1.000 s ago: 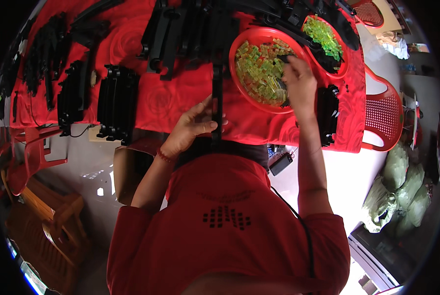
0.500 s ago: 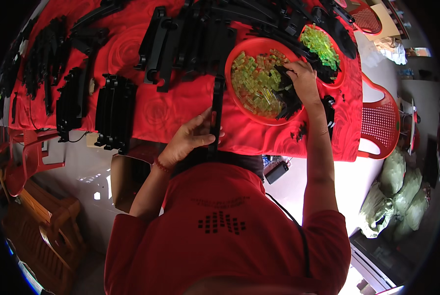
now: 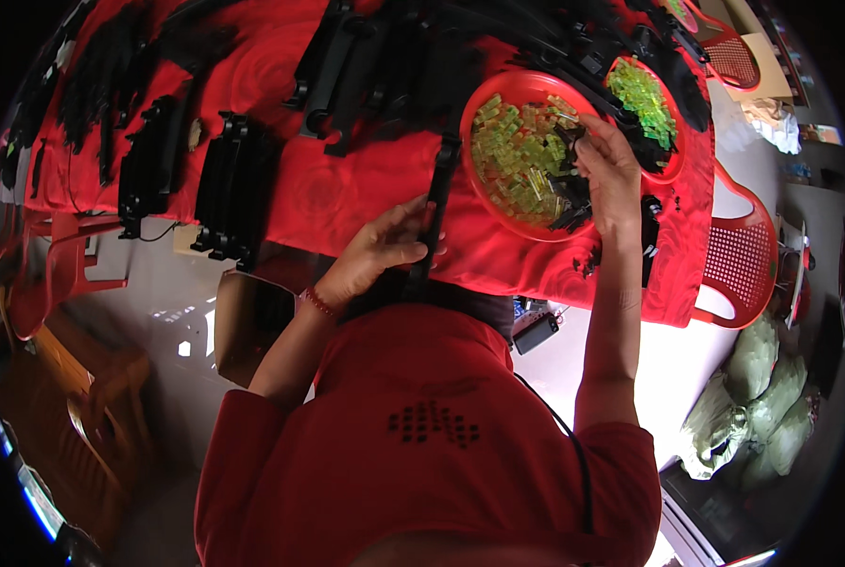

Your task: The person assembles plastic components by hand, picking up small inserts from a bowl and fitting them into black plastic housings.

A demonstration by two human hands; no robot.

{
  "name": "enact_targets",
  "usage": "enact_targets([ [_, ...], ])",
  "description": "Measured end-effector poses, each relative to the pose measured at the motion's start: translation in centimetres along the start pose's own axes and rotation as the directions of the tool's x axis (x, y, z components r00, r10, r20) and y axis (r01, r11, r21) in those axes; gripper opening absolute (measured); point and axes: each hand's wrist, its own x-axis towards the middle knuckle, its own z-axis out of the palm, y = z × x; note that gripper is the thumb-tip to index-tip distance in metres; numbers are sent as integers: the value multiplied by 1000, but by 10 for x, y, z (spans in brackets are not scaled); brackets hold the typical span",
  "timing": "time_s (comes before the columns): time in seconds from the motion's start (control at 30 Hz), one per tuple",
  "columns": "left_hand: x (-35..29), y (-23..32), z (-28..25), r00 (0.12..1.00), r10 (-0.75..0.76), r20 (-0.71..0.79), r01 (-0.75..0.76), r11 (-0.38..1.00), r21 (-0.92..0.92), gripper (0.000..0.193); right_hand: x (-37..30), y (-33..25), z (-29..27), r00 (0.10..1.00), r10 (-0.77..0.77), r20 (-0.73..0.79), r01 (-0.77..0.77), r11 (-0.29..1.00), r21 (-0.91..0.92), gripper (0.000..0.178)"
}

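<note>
My left hand (image 3: pixel 377 253) is closed around a long, narrow black plastic part (image 3: pixel 444 170), held upright at the table's near edge. Over a round red bowl (image 3: pixel 471 102), my right hand (image 3: pixel 613 180) pinches a small dark piece (image 3: pixel 571 136), partly covered by the fingers; its exact kind is too small to make out. Many small yellow-green translucent blocks (image 3: pixel 509 142) fill most of the bowl. Small black pieces (image 3: pixel 573 194) lie heaped at its right side, below my right hand.
A second red bowl (image 3: pixel 679 156) with bright green blocks stands right of the first. Long black plastic parts (image 3: pixel 351 71) lie across the red tablecloth (image 3: pixel 314 194), with stacked ones (image 3: pixel 229 189) at left. A red chair (image 3: pixel 748 241) stands at right, near pale green bags (image 3: pixel 753 406).
My right hand has lifted slightly from the black pieces, with a small dark piece between its fingers. The whole view has shifted, while my left hand keeps its hold.
</note>
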Motion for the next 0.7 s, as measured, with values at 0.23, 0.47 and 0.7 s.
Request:
enact_targets([
  [0.23, -10, -3, 12, 999, 39, -38, -40, 998, -38, 65, -31, 9, 48, 979, 179, 98, -200, 939, 281, 31],
  [0.47, -19, -11, 11, 995, 62, -79, -66, 997, -49, 62, -42, 12, 75, 973, 212, 92, -228, 948, 223, 25],
  [0.7, -19, -13, 7, 996, 50, -69, -57, 993, -102, 64, -57, 4, 95, 968, 244, 59, -244, 970, 1, 23],
])
